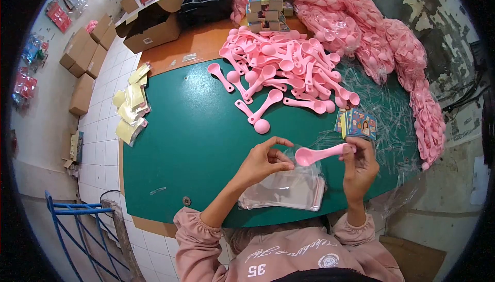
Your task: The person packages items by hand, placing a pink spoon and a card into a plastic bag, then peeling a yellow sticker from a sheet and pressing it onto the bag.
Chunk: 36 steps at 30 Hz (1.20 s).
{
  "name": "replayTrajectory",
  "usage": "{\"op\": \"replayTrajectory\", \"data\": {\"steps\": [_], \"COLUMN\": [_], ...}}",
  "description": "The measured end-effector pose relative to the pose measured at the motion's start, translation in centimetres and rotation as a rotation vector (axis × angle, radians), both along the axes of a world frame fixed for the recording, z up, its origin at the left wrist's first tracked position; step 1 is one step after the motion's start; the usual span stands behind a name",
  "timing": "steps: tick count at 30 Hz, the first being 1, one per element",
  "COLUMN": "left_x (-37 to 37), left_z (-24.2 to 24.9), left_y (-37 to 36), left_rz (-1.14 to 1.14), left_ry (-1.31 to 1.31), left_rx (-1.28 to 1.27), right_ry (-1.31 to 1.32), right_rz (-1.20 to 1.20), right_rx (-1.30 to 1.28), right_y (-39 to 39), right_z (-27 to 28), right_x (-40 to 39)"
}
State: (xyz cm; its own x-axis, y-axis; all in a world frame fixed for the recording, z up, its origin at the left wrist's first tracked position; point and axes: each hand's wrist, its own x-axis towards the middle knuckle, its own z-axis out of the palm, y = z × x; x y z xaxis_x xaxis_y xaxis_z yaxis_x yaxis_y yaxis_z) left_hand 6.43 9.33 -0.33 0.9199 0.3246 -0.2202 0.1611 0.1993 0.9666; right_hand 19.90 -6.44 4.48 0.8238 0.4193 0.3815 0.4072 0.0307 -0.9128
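My right hand (359,171) is closed on the handle of a pink measuring spoon (322,154), whose bowl points left towards my other hand. My left hand (267,159) has its fingers curled with the thumb and fingertips around the edge of a clear plastic bag (309,171); the film is thin and its outline is partly lost. Under both hands lies a stack of clear plastic bags (283,191) near the front edge of the table. Just beyond my right hand sits a small pile of printed cards (361,123).
A heap of pink spoons (289,60) covers the back of the green table (175,127). Filled yellow packets (131,106) lie along its left edge. Large bags of spoons (371,34) line the right wall, with card bundles (264,3) and an open carton (152,31) behind.
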Motion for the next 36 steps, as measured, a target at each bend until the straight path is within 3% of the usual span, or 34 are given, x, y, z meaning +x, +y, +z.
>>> {"op": "replayTrajectory", "data": {"steps": [2,6,8,9,12,14,17,19,21,24,25,26,27,29,31,32,34,36], "left_x": [0.0,0.2,0.3,0.3,0.1,-0.4,-0.6,-0.4,-0.4,-0.5,-0.5,-0.6,-0.7,-0.7,-0.6,-0.6,-0.5,-0.7], "left_z": [0.3,-0.1,-0.2,-0.1,0.2,0.1,0.5,0.9,0.9,0.8,1.4,1.7,1.7,1.5,1.5,1.5,1.2,1.0], "left_y": [0.0,-0.3,-0.4,-0.6,-0.5,0.7,0.8,0.7,0.8,1.0,0.9,0.8,0.8,1.0,0.9,0.9,1.0,1.0], "left_rz": [0.014,0.012,-0.065,-0.071,-0.017,-0.227,-0.354,-0.296,-0.234,-0.189,-0.157,-0.122,-0.122,-0.072,-0.071,-0.068,-0.072,-0.08], "left_ry": [0.019,0.0,-0.027,-0.027,-0.117,0.08,0.091,0.038,-0.014,-0.043,-0.039,-0.035,-0.033,-0.069,-0.07,-0.067,-0.077,-0.078], "left_rx": [0.031,-0.012,-0.071,-0.07,-0.024,0.226,0.118,0.107,0.097,0.058,-0.08,-0.22,-0.222,-0.23,-0.243,-0.256,-0.188,-0.121], "right_ry": [-0.064,0.066,0.039,0.206,0.326,0.282,0.251,0.263,-0.202,-0.271,-0.139,-0.232,-0.323,-0.182,-0.369,-0.374,0.005,-0.141], "right_rz": [0.105,0.176,0.268,0.328,0.363,0.323,0.314,0.341,0.49,0.667,0.643,0.46,0.275,-0.22,-0.476,-0.473,-0.273,-0.309], "right_rx": [-0.178,-0.174,-0.331,-0.298,-0.208,-0.157,-0.112,-0.118,-0.249,-0.21,-0.182,-0.263,-0.341,-0.532,-0.812,-0.811,-0.856,-0.747], "right_y": [0.0,0.7,1.2,1.6,1.9,2.1,1.9,1.7,1.7,1.8,1.5,0.8,-0.1,-1.5,-3.7,-3.8,-3.9,-4.3], "right_z": [0.0,-0.4,-0.6,-0.6,-1.6,-1.5,-1.6,-1.5,-0.9,-0.8,-1.3,-2.3,-3.0,-2.7,-5.9,-5.4,-4.3,-5.4], "right_x": [0.1,-0.1,-0.2,-0.3,-0.1,0.0,-0.2,-0.5,-1.0,-1.3,-0.1,2.6,5.4,9.0,12.9,13.2,13.4,13.7]}}
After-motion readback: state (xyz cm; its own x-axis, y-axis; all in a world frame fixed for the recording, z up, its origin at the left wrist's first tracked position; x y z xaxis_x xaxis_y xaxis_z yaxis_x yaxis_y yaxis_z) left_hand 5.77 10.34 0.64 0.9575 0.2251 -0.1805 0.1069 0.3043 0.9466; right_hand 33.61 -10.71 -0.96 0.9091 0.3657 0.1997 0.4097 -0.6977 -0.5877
